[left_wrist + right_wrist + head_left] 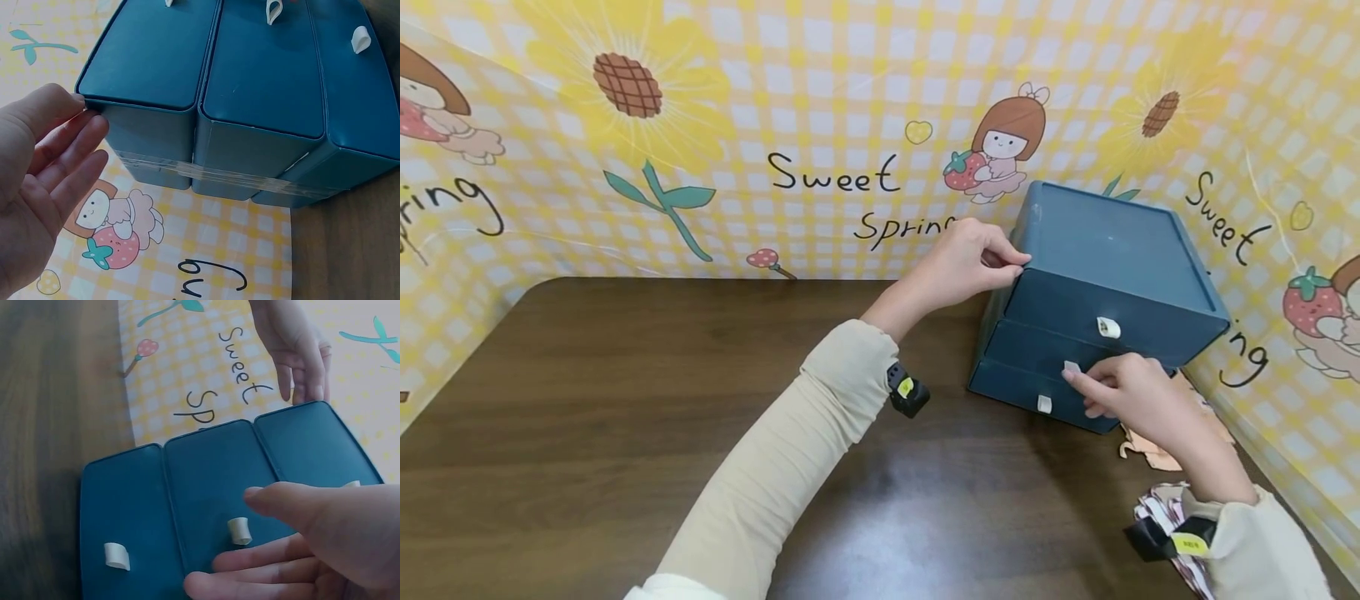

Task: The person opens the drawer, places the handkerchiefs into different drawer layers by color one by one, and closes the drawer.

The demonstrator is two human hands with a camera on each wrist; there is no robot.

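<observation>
A dark blue three-drawer box (1112,242) stands at the right of the table, with a pale loop tab on each drawer front. My left hand (962,262) pinches its upper left front corner between thumb and fingertips. In front of the middle drawer is my right hand (1138,396). Its thumb and fingers are spread about the middle tab (239,531), with a gap visible between them. The top tab (1108,327) and bottom tab (1044,404) are untouched. All drawers look closed.
Clear tape (231,181) runs along the box's side. Flat orange pieces (1157,454) lie right of the box, partly behind my right forearm. A stack of printed pieces (1165,500) is under my right wrist. Patterned yellow cloth (827,100) covers the walls behind the brown table (625,375).
</observation>
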